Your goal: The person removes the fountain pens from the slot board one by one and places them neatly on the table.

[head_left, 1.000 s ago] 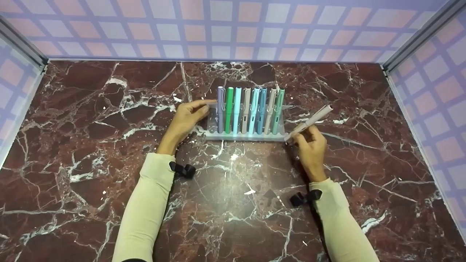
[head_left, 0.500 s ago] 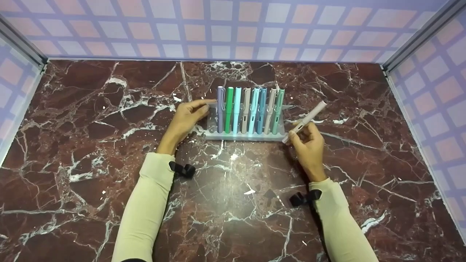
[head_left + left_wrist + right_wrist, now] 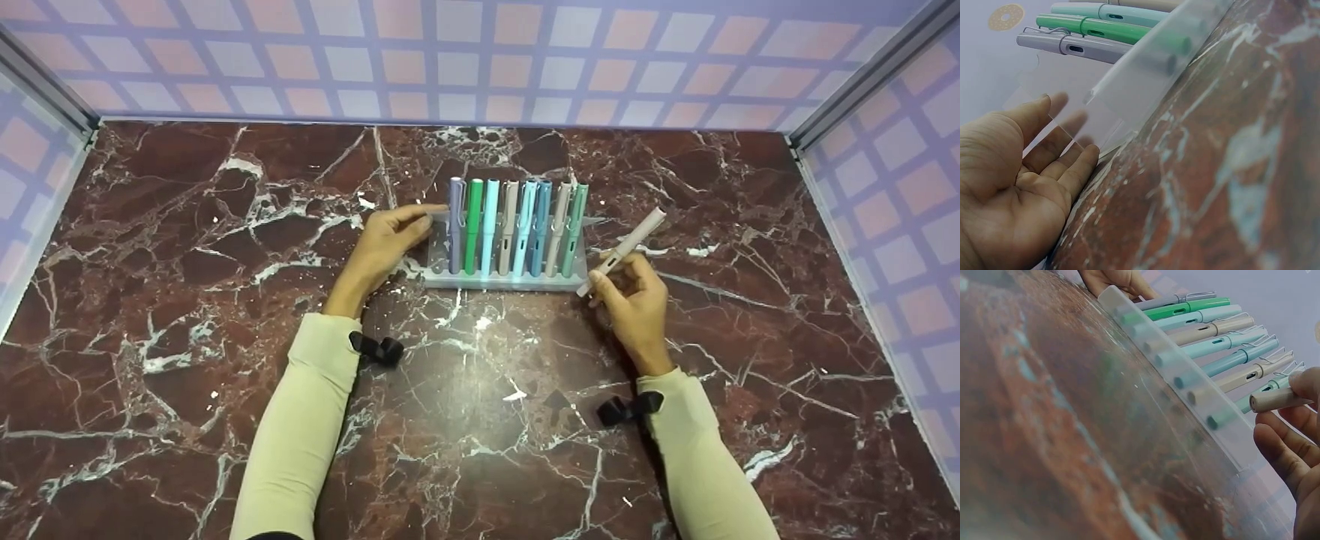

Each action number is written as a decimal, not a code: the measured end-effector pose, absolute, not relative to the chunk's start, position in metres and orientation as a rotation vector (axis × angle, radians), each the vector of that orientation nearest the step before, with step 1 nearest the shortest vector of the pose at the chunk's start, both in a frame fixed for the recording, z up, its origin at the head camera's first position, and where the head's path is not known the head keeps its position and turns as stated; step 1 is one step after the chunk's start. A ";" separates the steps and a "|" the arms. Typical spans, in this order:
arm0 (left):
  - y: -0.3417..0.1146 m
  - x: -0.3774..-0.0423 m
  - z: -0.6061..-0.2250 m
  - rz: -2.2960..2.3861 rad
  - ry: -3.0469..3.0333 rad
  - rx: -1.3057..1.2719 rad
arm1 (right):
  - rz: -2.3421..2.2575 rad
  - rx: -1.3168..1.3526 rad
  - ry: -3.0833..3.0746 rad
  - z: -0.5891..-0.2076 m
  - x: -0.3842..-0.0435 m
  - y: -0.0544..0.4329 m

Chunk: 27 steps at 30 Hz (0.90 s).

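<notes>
In the head view a clear pen holder [image 3: 487,283] carries a row of several capped pens, among them a purple pen [image 3: 455,225], a green pen [image 3: 473,225] and a teal-green pen [image 3: 574,229] at the right end. My left hand [image 3: 386,244] grips the holder's left side; in the left wrist view some fingers [image 3: 1053,152] show through the clear panel [image 3: 1072,84]. Between thumb and fingers my right hand [image 3: 637,296] pinches a pale beige pen [image 3: 634,236], tilted with its top to the upper right. Its lower end [image 3: 1264,401] lies beside the holder's right end.
The holder stands on a dark red marbled table [image 3: 480,420]. Checkered panels [image 3: 480,60] border it at the back and both sides. Black wrist cameras [image 3: 377,350] sit on both sleeves.
The beige pen has turned in my right fingers, so its small dark window now shows. Its top has swung slightly left and its lower end slid a little left. The left hand stays put.
</notes>
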<state>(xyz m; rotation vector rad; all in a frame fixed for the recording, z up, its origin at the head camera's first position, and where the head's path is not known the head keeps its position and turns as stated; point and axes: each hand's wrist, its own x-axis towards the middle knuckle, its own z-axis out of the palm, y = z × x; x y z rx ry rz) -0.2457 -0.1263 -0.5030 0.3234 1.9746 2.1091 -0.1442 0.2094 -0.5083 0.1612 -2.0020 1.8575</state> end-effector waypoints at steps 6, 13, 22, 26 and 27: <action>-0.128 -0.245 -0.505 2.099 1.994 0.325 | 1.909 0.193 -1.958 -0.510 -0.142 0.205; -0.128 -0.246 -0.504 2.051 2.030 0.278 | 1.930 0.217 -2.001 -0.510 -0.137 0.195; -0.126 -0.247 -0.503 2.044 2.033 0.275 | 1.926 0.233 -2.012 -0.511 -0.136 0.194; -0.126 -0.246 -0.503 2.045 2.036 0.281 | 1.917 0.233 -2.027 -0.511 -0.135 0.194; -0.126 -0.246 -0.503 2.043 2.039 0.280 | 1.910 0.235 -2.034 -0.511 -0.135 0.195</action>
